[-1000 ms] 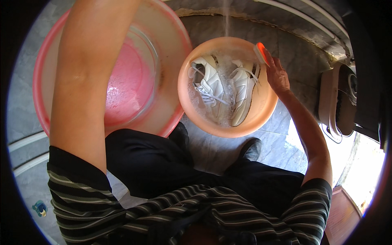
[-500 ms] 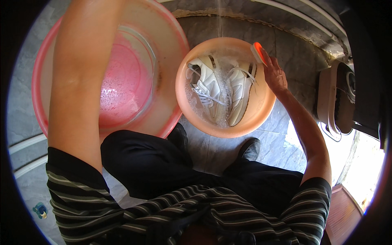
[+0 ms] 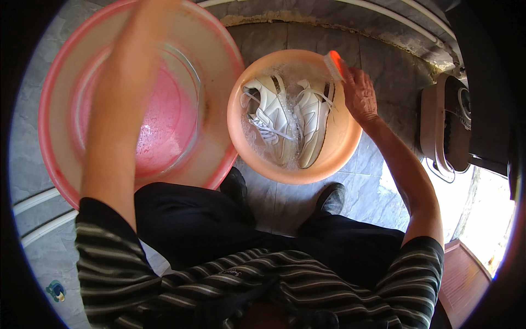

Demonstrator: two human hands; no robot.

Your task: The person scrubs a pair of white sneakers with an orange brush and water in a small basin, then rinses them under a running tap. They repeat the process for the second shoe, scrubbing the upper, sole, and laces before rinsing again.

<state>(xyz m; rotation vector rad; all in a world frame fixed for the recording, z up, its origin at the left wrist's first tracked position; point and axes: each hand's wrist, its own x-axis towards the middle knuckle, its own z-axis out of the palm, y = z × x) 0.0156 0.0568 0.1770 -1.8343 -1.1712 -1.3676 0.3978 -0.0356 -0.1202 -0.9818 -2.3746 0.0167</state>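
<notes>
My right hand point(image 3: 360, 96) grips an orange scrub brush point(image 3: 336, 61) with pale bristles, held over the right far rim of a peach-coloured basin point(image 3: 346, 147). Inside the basin lie two white lace-up sneakers, the left one point(image 3: 272, 112) and the right one point(image 3: 313, 125), side by side in sudsy water. Their pale laces hang loose. Stretched far forward over a large pink basin point(image 3: 223, 164), my left arm ends at the top edge. There my left hand point(image 3: 159, 7) is smeared by motion and partly cut off, so its fingers cannot be read.
The pink basin stands left of the peach one and holds some water. Pipes point(image 3: 383, 15) run along the far wall, with more at the left. A beige-and-dark appliance point(image 3: 435, 123) stands at the right. My shoes point(image 3: 332, 198) rest on grey tiles near the basins.
The thin stream falling behind the peach basin no longer shows. My left arm has drawn back a little, bringing part of the hand into view. The brush stays at the rim.
</notes>
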